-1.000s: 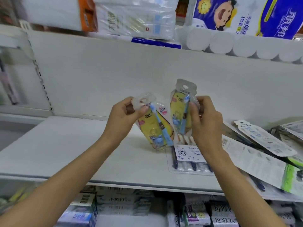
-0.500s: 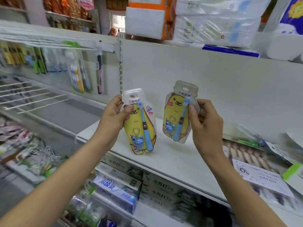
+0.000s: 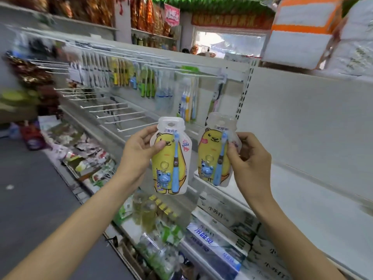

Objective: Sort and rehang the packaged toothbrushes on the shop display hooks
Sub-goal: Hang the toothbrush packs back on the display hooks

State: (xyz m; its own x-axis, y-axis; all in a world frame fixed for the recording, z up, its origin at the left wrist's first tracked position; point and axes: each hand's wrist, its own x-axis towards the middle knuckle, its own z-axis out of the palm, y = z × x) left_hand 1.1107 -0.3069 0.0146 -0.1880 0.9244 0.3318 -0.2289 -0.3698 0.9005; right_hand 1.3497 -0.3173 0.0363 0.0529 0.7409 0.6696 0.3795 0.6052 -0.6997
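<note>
She's holding 2 matching bear packs up, just right of the bare hooks (image 3: pixel 121 115). Left hand (image 3: pixel 139 152) pinches the left pack (image 3: pixel 169 156); right hand (image 3: pixel 249 160) pinches the right pack (image 3: pixel 217 150). Sorting looks done; next, I'd guess, thread a hang-hole onto a free hook.

glossy plastic toothbrush packs (image 3: pixel 169 156), white metal hooks (image 3: pixel 121 114)

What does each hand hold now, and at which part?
The left hand grips one yellow bear toothbrush pack at its upper left edge; the right hand grips a second pack at its right edge.
</note>
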